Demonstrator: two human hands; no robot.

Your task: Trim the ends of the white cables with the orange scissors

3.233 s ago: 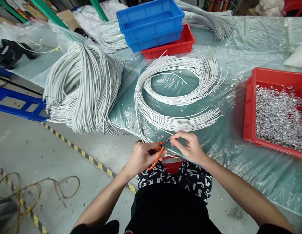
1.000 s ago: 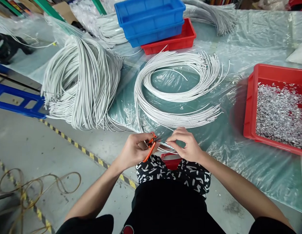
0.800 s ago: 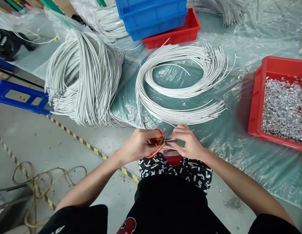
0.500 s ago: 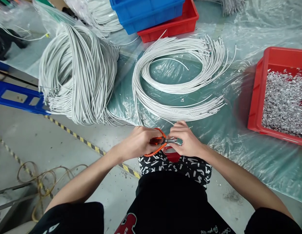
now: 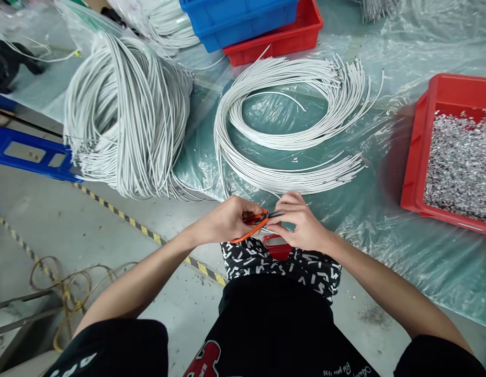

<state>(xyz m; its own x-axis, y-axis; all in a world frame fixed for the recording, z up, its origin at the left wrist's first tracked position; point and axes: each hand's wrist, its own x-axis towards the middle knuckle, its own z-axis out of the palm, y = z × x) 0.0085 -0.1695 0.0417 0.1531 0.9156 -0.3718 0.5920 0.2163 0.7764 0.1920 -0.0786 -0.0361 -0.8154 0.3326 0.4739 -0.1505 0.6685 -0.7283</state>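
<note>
My left hand is closed around orange-handled snips, whose narrow metal blades point right toward my other hand. My right hand is closed in a pinch by the blade tips, on what looks like the end of a white cable; its fingers hide most of it. Just beyond both hands, a looped bundle of white cables lies on the table, cut ends to the right. A red object, partly hidden, sits below my hands at my lap.
A large coil of white cable lies at left on the plastic-covered table. At right stands a red bin holding small clear and silvery scraps. A blue bin rests on a red tray at the back.
The snips have risen slightly, with their handles closer together and their blades nearly closed. My left hand has moved up a little; the right hand's fingers have shifted near the blades.
</note>
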